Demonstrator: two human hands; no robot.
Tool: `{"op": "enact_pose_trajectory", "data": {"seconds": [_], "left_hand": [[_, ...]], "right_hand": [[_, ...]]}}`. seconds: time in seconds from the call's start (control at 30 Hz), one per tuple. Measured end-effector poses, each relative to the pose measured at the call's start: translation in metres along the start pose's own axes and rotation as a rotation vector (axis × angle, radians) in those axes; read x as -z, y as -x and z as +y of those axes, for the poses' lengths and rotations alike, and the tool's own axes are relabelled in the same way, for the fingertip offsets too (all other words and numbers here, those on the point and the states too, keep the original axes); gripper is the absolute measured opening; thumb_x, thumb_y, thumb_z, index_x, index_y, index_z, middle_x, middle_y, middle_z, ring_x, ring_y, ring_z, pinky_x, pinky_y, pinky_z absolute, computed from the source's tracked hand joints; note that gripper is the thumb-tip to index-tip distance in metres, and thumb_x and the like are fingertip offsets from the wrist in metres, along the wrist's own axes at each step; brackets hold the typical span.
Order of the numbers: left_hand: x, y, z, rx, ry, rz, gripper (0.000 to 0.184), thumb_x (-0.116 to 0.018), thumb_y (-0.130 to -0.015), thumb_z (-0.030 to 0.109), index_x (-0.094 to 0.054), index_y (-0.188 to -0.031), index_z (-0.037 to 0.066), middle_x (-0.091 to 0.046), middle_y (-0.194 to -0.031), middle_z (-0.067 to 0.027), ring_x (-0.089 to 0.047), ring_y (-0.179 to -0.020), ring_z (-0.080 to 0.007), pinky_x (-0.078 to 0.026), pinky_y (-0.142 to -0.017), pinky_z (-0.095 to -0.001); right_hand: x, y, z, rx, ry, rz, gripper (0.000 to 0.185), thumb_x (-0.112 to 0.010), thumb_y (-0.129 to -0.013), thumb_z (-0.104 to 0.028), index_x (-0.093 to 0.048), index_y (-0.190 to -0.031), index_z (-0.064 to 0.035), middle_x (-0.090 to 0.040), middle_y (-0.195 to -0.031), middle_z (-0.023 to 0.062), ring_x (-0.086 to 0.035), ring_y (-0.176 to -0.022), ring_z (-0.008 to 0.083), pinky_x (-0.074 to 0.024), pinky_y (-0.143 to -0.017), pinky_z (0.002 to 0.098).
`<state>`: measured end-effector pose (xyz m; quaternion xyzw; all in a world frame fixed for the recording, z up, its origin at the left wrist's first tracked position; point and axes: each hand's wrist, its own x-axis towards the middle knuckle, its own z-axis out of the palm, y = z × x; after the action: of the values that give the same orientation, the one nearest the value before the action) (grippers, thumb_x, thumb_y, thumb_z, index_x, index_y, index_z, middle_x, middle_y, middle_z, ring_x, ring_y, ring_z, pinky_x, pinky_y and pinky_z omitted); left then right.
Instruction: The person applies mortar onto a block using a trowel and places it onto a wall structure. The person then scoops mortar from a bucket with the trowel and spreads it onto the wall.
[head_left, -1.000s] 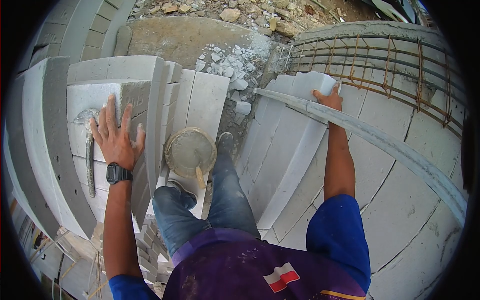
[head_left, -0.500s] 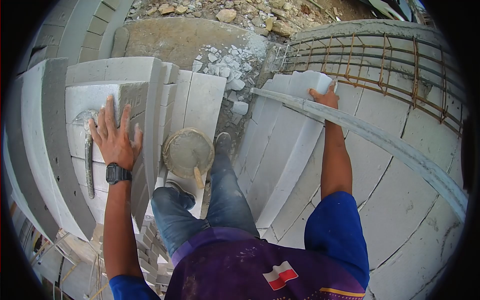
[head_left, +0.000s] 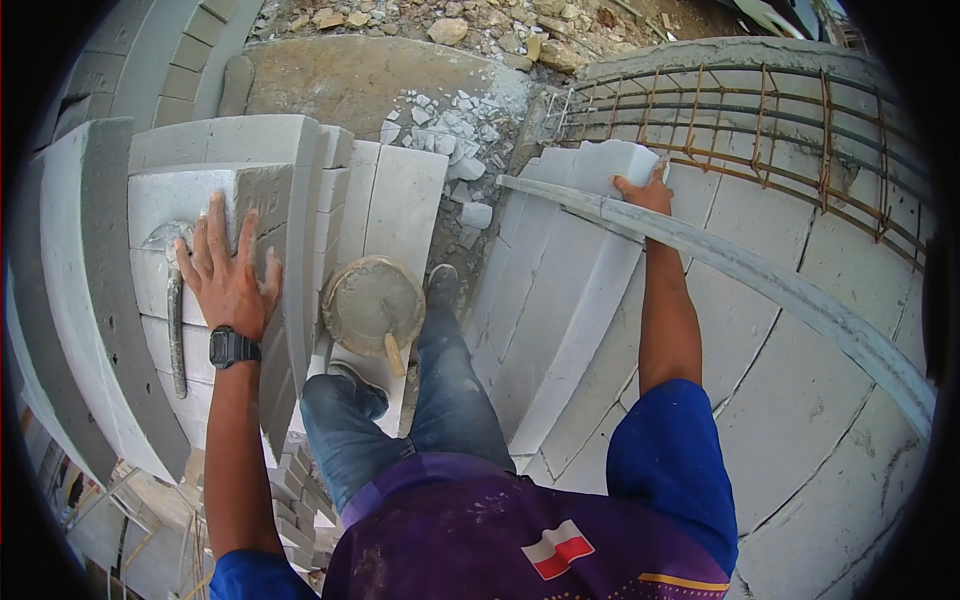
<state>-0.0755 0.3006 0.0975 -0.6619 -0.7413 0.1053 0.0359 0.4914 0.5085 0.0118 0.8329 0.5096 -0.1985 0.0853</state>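
My left hand lies flat with its fingers spread on a stack of pale blocks. Beside its thumbless side, a tool with a long grey handle rests on the same stack. My right hand reaches over the far end of a white block on top of the low block wall, thumb on one side and fingertips at its edge. A long grey metal bar crosses over my right forearm's wall. Between the stacks sits a round mortar bucket with a wooden handle sticking out.
A rusty rebar cage runs along the block wall at the upper right. Broken white rubble lies on the ground ahead, with stones beyond. More tall blocks stand at the left.
The whole view has shifted slightly, so things appear a little farther left. Both hands keep their places on the blocks.
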Motion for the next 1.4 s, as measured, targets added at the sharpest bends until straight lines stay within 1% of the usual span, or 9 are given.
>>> {"op": "enact_pose_trajectory", "data": {"seconds": [0.07,0.17,0.37,0.47,0.67,0.97,1.17,1.4], "left_hand": [[0.0017,-0.0004,0.0009,0.005,0.001,-0.012,0.066,-0.072,-0.081,0.034,-0.055,-0.144,0.032,-0.023,-0.168,-0.0032,-0.031,-0.149,-0.0321,-0.015,-0.126,-0.0585],[0.0003,-0.0001,0.0004,0.006,0.004,-0.009,0.067,-0.073,-0.080,0.034,-0.055,-0.145,0.032,-0.023,-0.168,-0.0033,-0.031,-0.149,-0.0322,-0.015,-0.126,-0.0586],[0.0004,-0.0001,0.0006,0.013,0.001,-0.020,0.066,-0.072,-0.081,0.034,-0.055,-0.144,0.032,-0.024,-0.168,-0.0033,-0.032,-0.149,-0.0319,-0.014,-0.126,-0.0584],[0.0011,-0.0006,0.0005,0.012,-0.003,-0.023,0.065,-0.071,-0.081,0.034,-0.056,-0.144,0.032,-0.024,-0.168,-0.0032,-0.032,-0.149,-0.0316,-0.014,-0.126,-0.0583],[-0.0004,0.0001,0.0002,0.008,0.000,-0.004,0.065,-0.071,-0.082,0.034,-0.055,-0.144,0.032,-0.024,-0.168,-0.0031,-0.031,-0.149,-0.0316,-0.014,-0.126,-0.0585],[-0.0006,0.0007,-0.0003,0.010,0.022,-0.012,0.067,-0.073,-0.080,0.033,-0.055,-0.144,0.032,-0.024,-0.168,-0.0029,-0.031,-0.150,-0.0321,-0.013,-0.126,-0.0586],[0.0007,-0.0002,-0.0003,0.005,0.037,0.001,0.066,-0.072,-0.080,0.032,-0.056,-0.144,0.031,-0.025,-0.168,-0.0034,-0.031,-0.149,-0.0322,-0.013,-0.126,-0.0582],[0.0030,-0.0007,0.0008,0.008,0.028,-0.009,0.066,-0.072,-0.079,0.033,-0.056,-0.144,0.031,-0.025,-0.168,-0.0047,-0.031,-0.149,-0.0317,-0.012,-0.126,-0.0580]], "right_hand": [[-0.0020,-0.0021,0.0020,0.015,-0.001,0.006,0.123,-0.084,-0.072,-0.047,-0.014,-0.162,-0.0015,-0.041,-0.139,0.0489,-0.055,-0.123,0.0542,-0.0492,-0.104,0.0501],[-0.0005,0.0006,0.0001,0.008,0.014,0.000,0.126,-0.083,-0.072,-0.052,-0.013,-0.161,0.0016,-0.049,-0.135,0.0453,-0.049,-0.129,0.0536,-0.0464,-0.108,0.0510],[-0.0011,0.0007,0.0004,-0.001,0.021,0.007,0.125,-0.083,-0.072,-0.052,-0.014,-0.161,0.0024,-0.050,-0.134,0.0453,-0.051,-0.127,0.0532,-0.0480,-0.105,0.0510],[-0.0005,0.0014,-0.0018,-0.030,-0.021,-0.006,0.121,-0.085,-0.072,-0.045,-0.016,-0.162,-0.0021,-0.037,-0.142,0.0484,-0.054,-0.124,0.0552,-0.0496,-0.104,0.0516],[0.0007,0.0021,-0.0028,-0.034,-0.021,-0.019,0.121,-0.084,-0.073,-0.046,-0.015,-0.162,-0.0030,-0.035,-0.143,0.0487,-0.054,-0.124,0.0561,-0.0481,-0.106,0.0518],[0.0002,0.0023,-0.0028,-0.037,-0.009,-0.023,0.120,-0.083,-0.074,-0.047,-0.013,-0.163,-0.0049,-0.035,-0.143,0.0489,-0.054,-0.125,0.0552,-0.0486,-0.105,0.0517],[0.0032,0.0060,-0.0069,-0.049,-0.016,-0.027,0.121,-0.083,-0.074,-0.048,-0.013,-0.162,-0.0039,-0.038,-0.141,0.0475,-0.057,-0.121,0.0545,-0.0500,-0.103,0.0513],[-0.0003,0.0045,-0.0045,-0.017,0.016,-0.002,0.120,-0.082,-0.074,-0.047,-0.014,-0.162,-0.0018,-0.039,-0.139,0.0485,-0.059,-0.118,0.0544,-0.0512,-0.101,0.0496]]}}
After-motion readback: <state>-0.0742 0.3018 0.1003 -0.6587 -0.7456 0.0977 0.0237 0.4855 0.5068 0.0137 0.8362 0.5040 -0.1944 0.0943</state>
